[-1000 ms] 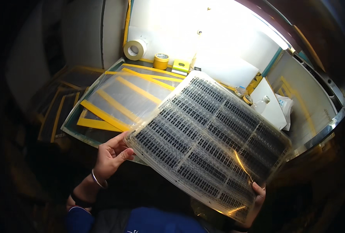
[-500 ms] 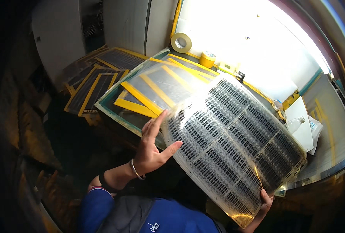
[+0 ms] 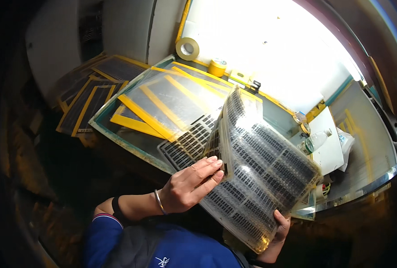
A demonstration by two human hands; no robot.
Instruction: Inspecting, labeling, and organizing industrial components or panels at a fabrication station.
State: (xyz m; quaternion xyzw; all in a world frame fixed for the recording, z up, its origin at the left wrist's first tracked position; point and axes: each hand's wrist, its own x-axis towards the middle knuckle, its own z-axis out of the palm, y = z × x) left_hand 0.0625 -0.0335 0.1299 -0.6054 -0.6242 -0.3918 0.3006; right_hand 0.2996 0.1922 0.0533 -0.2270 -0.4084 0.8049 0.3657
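A stack of clear plastic film sheets (image 3: 256, 196) with rows of black slots lies slanted in front of me. My left hand (image 3: 190, 185) pinches the left edge of the upper film and has it curled back toward the right. This raised flap (image 3: 223, 138) stands up from the stack, and another slotted sheet (image 3: 180, 149) shows beneath it. At the lower right corner, my right hand (image 3: 280, 225) grips the stack, thumb on top and the other fingers mostly hidden underneath. How many sheets there are, I cannot tell.
Beyond the stack, yellow-edged clear films (image 3: 158, 100) lie on a green-rimmed light table (image 3: 133, 154). Tape rolls (image 3: 187, 48) stand along its back by a bright panel. At right are a plastic bottle (image 3: 317, 140) and a white board (image 3: 332, 154). More yellow-edged films (image 3: 89, 105) lie left.
My left hand has closed on the film's left edge and folded it over to the right, uncovering a slotted sheet below. My right hand keeps its grip. The whole view has shifted somewhat.
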